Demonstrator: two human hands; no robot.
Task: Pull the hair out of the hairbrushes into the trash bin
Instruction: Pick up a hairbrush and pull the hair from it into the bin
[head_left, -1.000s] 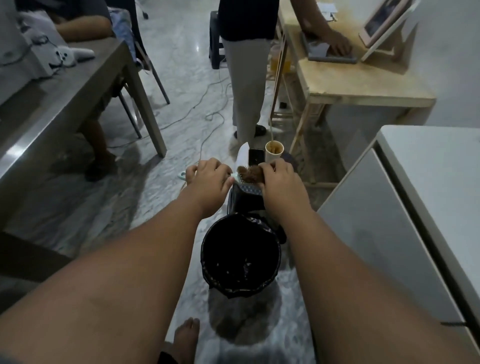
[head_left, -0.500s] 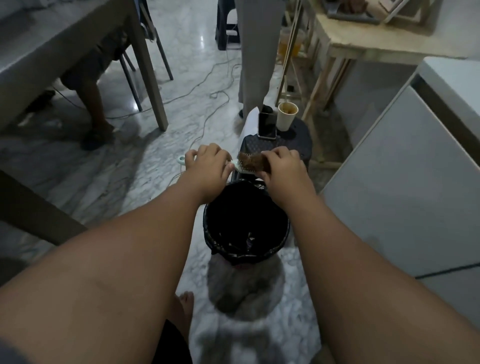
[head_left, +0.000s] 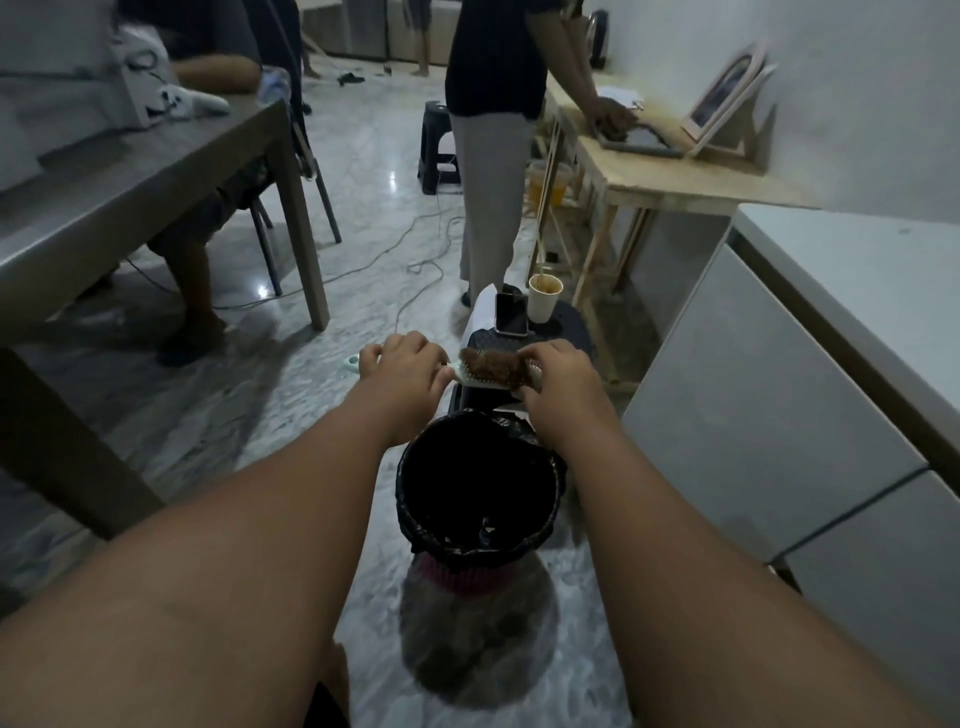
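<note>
My left hand (head_left: 408, 370) grips the pale green handle of a hairbrush (head_left: 474, 380), held level just beyond the far rim of the trash bin. A thick clump of brown hair (head_left: 491, 364) sits in the bristles. My right hand (head_left: 558, 378) pinches the right end of that clump, fingers curled over the brush head. The trash bin (head_left: 415, 512) is round, lined with a black bag, and stands on the marble floor under my forearms.
Behind the brush is a dark stool (head_left: 571, 332) carrying a phone (head_left: 511, 314) and a paper cup (head_left: 544, 298). A white cabinet (head_left: 779, 395) stands to the right, a grey table (head_left: 156, 197) to the left. One person stands by a wooden desk (head_left: 675, 187); cables cross the floor.
The view dipped down and has come back up. My hands stay on the brush above the bin; more of the hair clump now shows between them.
</note>
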